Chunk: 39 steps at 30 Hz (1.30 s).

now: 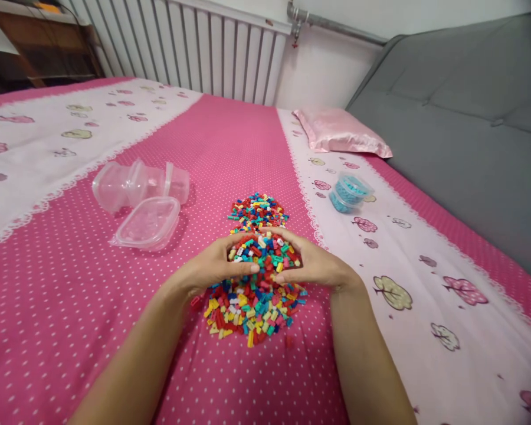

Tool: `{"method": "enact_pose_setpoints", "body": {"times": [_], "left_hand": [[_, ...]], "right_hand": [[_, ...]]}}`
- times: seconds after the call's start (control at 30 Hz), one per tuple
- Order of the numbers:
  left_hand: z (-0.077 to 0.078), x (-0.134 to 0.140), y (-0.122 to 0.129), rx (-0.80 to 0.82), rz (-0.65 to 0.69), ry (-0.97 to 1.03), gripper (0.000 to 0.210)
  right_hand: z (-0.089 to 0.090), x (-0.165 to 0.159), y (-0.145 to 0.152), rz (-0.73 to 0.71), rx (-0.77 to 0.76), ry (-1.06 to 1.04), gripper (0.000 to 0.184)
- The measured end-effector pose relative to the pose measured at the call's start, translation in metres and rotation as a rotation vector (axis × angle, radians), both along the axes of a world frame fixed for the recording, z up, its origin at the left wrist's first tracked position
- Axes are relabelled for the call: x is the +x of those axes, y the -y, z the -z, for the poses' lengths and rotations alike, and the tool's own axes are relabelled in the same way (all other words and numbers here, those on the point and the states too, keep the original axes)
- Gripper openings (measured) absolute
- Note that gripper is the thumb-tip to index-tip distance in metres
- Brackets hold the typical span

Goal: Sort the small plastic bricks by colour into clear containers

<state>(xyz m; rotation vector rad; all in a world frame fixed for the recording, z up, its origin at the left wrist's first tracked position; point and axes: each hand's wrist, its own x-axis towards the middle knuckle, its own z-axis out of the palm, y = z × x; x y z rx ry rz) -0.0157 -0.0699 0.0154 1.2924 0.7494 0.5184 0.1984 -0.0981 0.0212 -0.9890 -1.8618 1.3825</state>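
My left hand (210,260) and my right hand (318,264) curve around a mass of small multicoloured toy building bricks (268,251) from both sides. The thumbs lie in front, with their tips close together, and the other fingers reach behind the bricks. I cannot tell whether a clear tub surrounds this handful. Below and in front of the hands, a loose pile of bricks (252,316) spreads over the pink dotted bedsheet (248,395). A second pile (259,209) lies just beyond the fingers.
Clear plastic tubs (139,186) lie on their side at the left, touching a clear lid or shallow tub (150,224). To the right stands a lidded clear tub of blue pieces (349,192). A pink pillow (343,131) rests near the grey headboard (460,118). A white radiator (194,50) lines the wall.
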Motion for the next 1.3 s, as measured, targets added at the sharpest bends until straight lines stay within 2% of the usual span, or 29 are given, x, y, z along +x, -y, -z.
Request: {"method": "enact_pose_setpoints", "body": {"times": [0.1, 0.27, 0.43, 0.53, 0.6, 0.7, 0.77, 0.87, 0.97, 1.07, 1.17, 1.3], "left_hand": [[-0.007, -0.009, -0.001, 0.109, 0.067, -0.049, 0.062], [-0.016, -0.025, -0.004, 0.243, 0.101, -0.116, 0.047], [-0.015, -0.035, -0.01, 0.282, 0.053, -0.151, 0.043], [-0.015, -0.039, -0.012, 0.32, -0.007, -0.201, 0.045], [-0.016, -0.043, -0.013, 0.368, -0.049, -0.366, 0.049], [-0.014, -0.053, -0.013, 0.454, -0.074, -0.819, 0.059], [-0.012, -0.058, -0.011, 0.485, -0.022, -1.079, 0.065], [-0.009, -0.056, -0.007, 0.486, 0.09, -1.23, 0.074], [-0.004, -0.042, -0.004, 0.492, 0.196, -1.161, 0.08], [0.002, -0.026, 0.0, 0.515, 0.245, -1.047, 0.079], [0.012, -0.015, 0.001, 0.548, 0.228, -0.937, 0.07], [0.023, -0.007, -0.001, 0.496, 0.147, -0.687, 0.057]], "right_hand": [[-0.01, -0.001, 0.008, -0.03, 0.06, 0.02, 0.068], [-0.025, 0.004, 0.021, -0.056, 0.052, 0.039, 0.046], [-0.03, 0.013, 0.024, 0.044, 0.057, 0.095, 0.04], [-0.028, 0.019, 0.024, 0.135, 0.058, 0.204, 0.043], [-0.023, 0.025, 0.025, 0.171, 0.03, 0.38, 0.051], [-0.012, 0.03, 0.023, 0.204, -0.073, 0.742, 0.07], [-0.003, 0.029, 0.018, 0.221, -0.162, 0.949, 0.078], [0.011, 0.019, 0.01, 0.187, -0.227, 1.101, 0.081], [0.018, 0.005, 0.006, 0.135, -0.18, 1.06, 0.084], [0.023, -0.008, 0.006, 0.07, -0.136, 0.881, 0.095], [0.028, -0.017, 0.004, 0.037, -0.128, 0.708, 0.108], [0.034, -0.023, 0.0, 0.017, -0.073, 0.503, 0.105]]}}
